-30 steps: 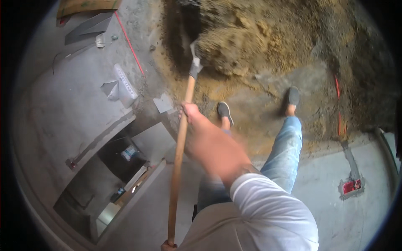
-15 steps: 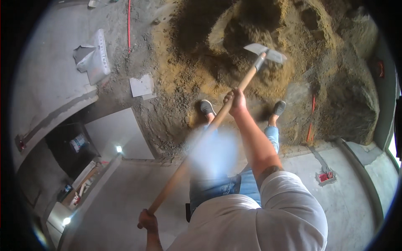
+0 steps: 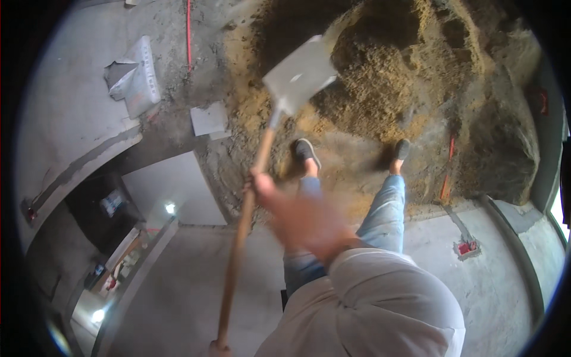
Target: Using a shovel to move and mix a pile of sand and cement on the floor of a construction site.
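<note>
A shovel (image 3: pixel 299 74) with a broad, squarish grey blade and a long wooden handle slants up from the lower left, its blade over the soil pile's left side. The blade's flat face shows with only a pale spot on it. My right hand (image 3: pixel 262 185) is closed round the upper handle below the metal socket; its forearm is smeared by motion. At the handle's butt end, by the lower edge, my left hand (image 3: pixel 220 350) is closed and only partly in view. Beyond my feet spreads a heap of loose brown soil (image 3: pixel 380 77).
A grey board (image 3: pixel 175 187) lies left of my legs, beside a sunken opening. A torn white bag (image 3: pixel 140 80) and a pale slab piece (image 3: pixel 209 118) lie further off. Red conduit (image 3: pixel 189 35) runs along the ground; a red box (image 3: pixel 467 248) is set in the concrete at right.
The shovel has swung left, away from the soil heap, its blade now turned flat to view. Both hands moved with it; my right arm sweeps across my legs and my left hand sinks toward the lower edge.
</note>
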